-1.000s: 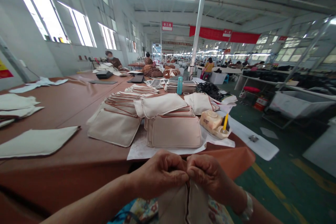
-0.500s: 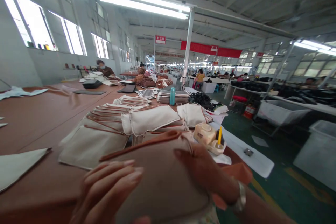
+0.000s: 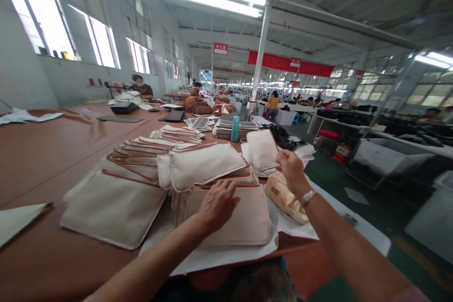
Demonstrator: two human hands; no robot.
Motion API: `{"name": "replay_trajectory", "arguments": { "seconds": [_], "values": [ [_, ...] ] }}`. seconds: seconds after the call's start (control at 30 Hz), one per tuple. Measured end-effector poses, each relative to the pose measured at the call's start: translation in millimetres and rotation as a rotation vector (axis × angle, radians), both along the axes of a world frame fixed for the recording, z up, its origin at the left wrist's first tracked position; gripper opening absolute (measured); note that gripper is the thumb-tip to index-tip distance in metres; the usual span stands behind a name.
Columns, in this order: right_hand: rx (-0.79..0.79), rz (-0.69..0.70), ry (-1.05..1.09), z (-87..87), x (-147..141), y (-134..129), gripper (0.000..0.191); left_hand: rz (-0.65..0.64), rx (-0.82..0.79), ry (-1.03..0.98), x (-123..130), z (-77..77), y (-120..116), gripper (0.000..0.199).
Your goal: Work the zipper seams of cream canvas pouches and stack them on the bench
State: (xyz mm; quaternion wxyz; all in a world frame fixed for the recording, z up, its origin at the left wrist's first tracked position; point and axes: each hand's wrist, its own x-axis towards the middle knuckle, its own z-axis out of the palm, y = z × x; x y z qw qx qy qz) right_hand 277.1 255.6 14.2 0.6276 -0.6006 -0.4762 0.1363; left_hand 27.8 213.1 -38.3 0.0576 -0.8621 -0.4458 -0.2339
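My left hand lies flat on a beige canvas pouch with brown piping, which sits on a white paper sheet. My right hand is raised with nothing visible in it, its fingertips close to the corner of an upright canvas pouch. Just below that hand is a cream block-shaped glue pot, partly hidden by my wrist. More piped canvas pouches overlap in a pile to the left of my left hand.
The long brown work table holds a teal bottle and stacked pouch parts. Past its right edge, a white bin stands on the green floor. A co-worker sits at the far left.
The pouch that both hands held up near my body now lies on the paper under my left hand. My hands have moved apart, and the right hand has gone forward beside the glue pot.
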Motion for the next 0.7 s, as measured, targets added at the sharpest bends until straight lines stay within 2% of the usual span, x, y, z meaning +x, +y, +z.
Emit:
{"name": "replay_trajectory", "arguments": {
  "seconds": [0.1,0.17,0.27,0.33,0.43,0.53,0.57,0.63,0.67,0.7],
  "values": [
    [-0.068,0.164,0.078,-36.5,-7.8,-16.0,0.025,-0.001,-0.002,0.047,33.2,-10.9,28.2,0.029],
    [-0.082,0.215,0.129,-53.1,-7.4,-26.9,0.032,0.010,0.002,0.076,50.9,-18.1,41.3,0.026],
    [-0.093,0.229,0.195,-67.3,0.7,-37.1,0.037,0.005,0.024,0.111,65.5,-27.2,50.7,0.020],
    [-0.094,0.216,0.233,-71.5,6.5,-38.8,0.037,-0.037,0.052,0.130,65.7,-30.5,48.3,0.009],
    [-0.089,0.224,0.288,-70.6,10.4,-38.2,0.036,-0.143,0.111,0.147,50.1,-29.0,27.2,0.011],
    [-0.101,0.313,0.340,-61.8,6.8,-44.4,0.033,-0.246,0.181,0.116,18.2,-16.5,-14.4,0.014],
    [-0.116,0.372,0.352,-57.4,3.3,-50.1,0.032,-0.273,0.220,0.066,5.6,-9.4,-31.0,0.015],
    [-0.164,0.523,0.359,-46.3,-8.7,-68.5,0.033,-0.383,0.267,-0.209,-18.5,8.4,-64.5,0.017],
    [-0.188,0.623,0.354,-39.6,-17.5,-80.9,0.034,-0.435,0.228,-0.323,-28.8,18.0,-80.0,0.018],
    [-0.203,0.734,0.343,-32.2,-27.8,-95.1,0.036,-0.482,0.124,-0.412,-37.1,27.1,-94.0,0.023]
  ]
}}
